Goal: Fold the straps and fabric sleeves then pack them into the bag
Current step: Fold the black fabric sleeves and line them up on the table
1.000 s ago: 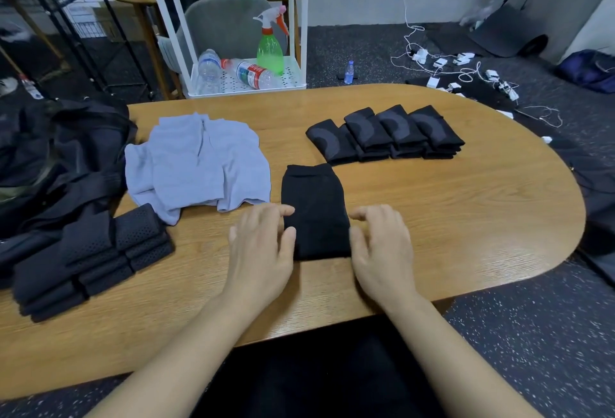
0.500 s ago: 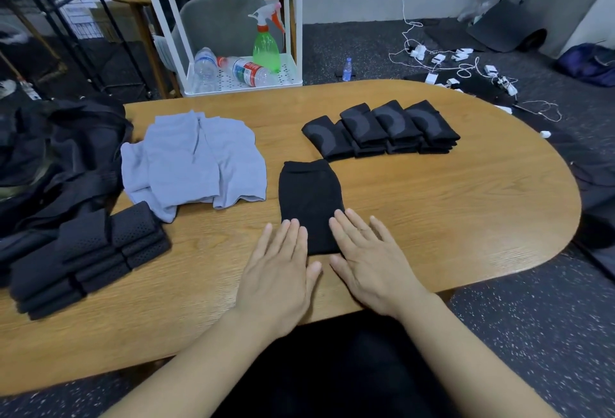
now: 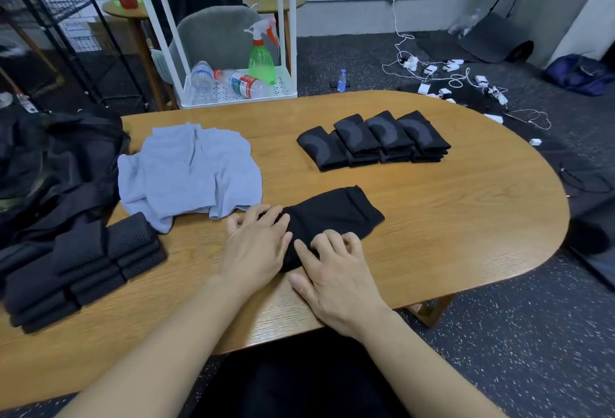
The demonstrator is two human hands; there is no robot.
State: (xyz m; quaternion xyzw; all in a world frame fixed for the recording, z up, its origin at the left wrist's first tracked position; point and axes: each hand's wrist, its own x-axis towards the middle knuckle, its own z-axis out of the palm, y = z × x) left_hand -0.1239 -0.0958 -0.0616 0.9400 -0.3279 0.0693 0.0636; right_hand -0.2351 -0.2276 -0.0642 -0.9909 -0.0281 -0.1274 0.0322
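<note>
Black sleeve turned on the table, both hands gathering its near end.

Your left hand (image 3: 258, 249) and right hand (image 3: 336, 271) now curl their fingers into the near end of the black sleeve (image 3: 332, 217), pinching the fabric; half a second ago they lay flat and straight beside its near edge. The sleeve has swung since then: it pointed straight away from you, and now it lies at an angle on the wooden table (image 3: 449, 217), far end toward your right. That reads as the start of a fold, not yet made. The folded patterned sleeves (image 3: 372, 141) sit in a row farther back, the grey fabric (image 3: 189, 171) lies to the left, the folded mesh straps (image 3: 83, 264) are stacked near the left edge, and the black bag (image 3: 50, 164) waits beyond them, nothing visibly packed yet.
</note>
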